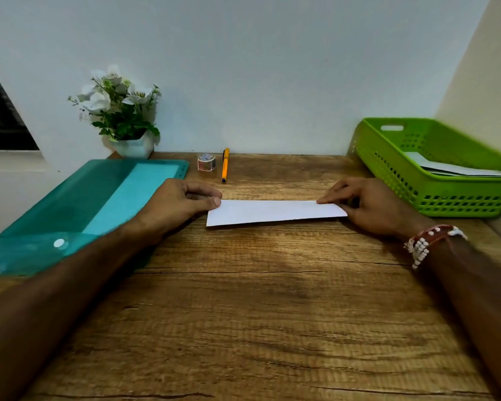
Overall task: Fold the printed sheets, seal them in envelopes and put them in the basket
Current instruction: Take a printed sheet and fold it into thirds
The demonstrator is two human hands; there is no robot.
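Note:
A folded white sheet (272,212) lies as a long narrow strip on the wooden desk (243,299), in the middle. My left hand (180,202) pinches its left end between thumb and curled fingers. My right hand (368,204) pinches its right end, with a finger on top and the thumb beneath the corner. A green plastic basket (434,195) stands at the right edge of the desk with white envelopes (451,169) lying inside it.
A teal plastic folder (84,204) lies at the left of the desk. A roll of tape (206,162) and an orange pen (225,164) sit at the back by the wall. A white pot of flowers (125,117) stands at the back left.

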